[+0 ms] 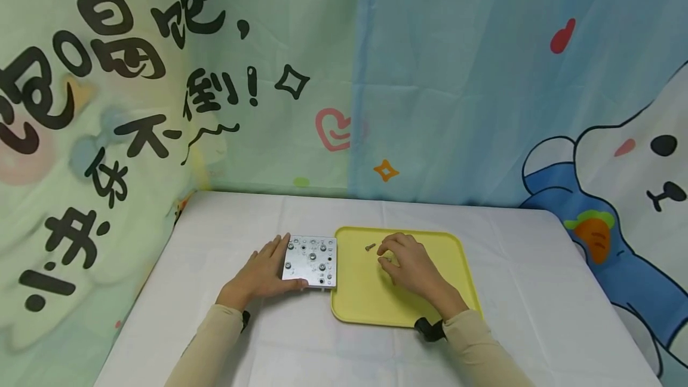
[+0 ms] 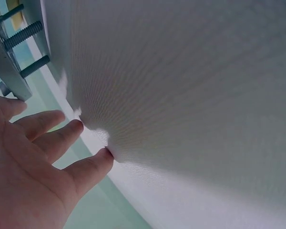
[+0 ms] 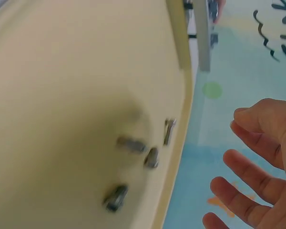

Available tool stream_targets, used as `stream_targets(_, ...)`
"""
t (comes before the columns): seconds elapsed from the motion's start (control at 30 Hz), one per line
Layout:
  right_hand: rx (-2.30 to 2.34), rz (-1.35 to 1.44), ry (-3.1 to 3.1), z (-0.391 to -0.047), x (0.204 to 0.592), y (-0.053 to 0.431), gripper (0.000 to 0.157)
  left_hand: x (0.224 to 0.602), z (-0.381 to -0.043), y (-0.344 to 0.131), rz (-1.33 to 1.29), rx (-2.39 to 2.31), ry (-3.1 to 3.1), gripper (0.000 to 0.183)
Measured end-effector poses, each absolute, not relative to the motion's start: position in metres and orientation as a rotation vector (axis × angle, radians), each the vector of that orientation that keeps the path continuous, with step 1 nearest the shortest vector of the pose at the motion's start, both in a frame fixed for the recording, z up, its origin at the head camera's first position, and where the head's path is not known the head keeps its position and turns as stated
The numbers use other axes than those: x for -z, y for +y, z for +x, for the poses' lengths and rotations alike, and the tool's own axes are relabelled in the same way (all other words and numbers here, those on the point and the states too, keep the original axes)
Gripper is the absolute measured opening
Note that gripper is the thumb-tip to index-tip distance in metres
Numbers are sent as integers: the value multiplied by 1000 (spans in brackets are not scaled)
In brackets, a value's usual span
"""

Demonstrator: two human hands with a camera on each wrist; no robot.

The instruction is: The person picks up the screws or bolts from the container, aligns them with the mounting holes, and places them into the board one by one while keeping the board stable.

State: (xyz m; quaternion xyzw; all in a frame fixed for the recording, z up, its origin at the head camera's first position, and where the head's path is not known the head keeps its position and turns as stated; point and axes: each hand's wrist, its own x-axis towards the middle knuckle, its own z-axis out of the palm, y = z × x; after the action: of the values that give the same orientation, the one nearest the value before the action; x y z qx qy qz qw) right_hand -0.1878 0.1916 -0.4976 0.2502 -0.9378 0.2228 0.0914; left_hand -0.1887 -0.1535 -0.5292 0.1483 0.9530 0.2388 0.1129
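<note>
A silver metal plate [image 1: 310, 261] with several screw heads on top lies on the table, its right edge against the yellow tray. Screw shanks [image 2: 23, 36] stick out from its underside in the left wrist view. My left hand [image 1: 264, 273] rests along the plate's left side, fingers extended, thumb on its near edge. Over the tray hangs my right hand [image 1: 411, 264], fingers loosely bent, with nothing visible between thumb and forefinger. Several loose bolts lie on the tray, among them one small bolt [image 1: 370, 247] left of the right hand and one dark bolt [image 3: 116, 198].
The yellow tray [image 1: 355, 309] has a raised rim and sits on a white-covered table [image 1: 537, 291]. Printed curtains [image 1: 457, 76] hang behind and to the left. A black strap [image 1: 429, 329] is around the right wrist.
</note>
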Motion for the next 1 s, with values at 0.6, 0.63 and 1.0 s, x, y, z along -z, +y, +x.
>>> stream_targets(0.6,-644,603,-2888,-195,519,224,7,530,-188,-153,428,-703,2788,120)
stream_targets(0.63,-643,598,-2892,-195,519,223,6,530,-188,-153,428,-707,2788,120)
stream_targets(1.0,-648,579,-2998,-202,516,215,7,530,-188,-153,431,-722,2792,119)
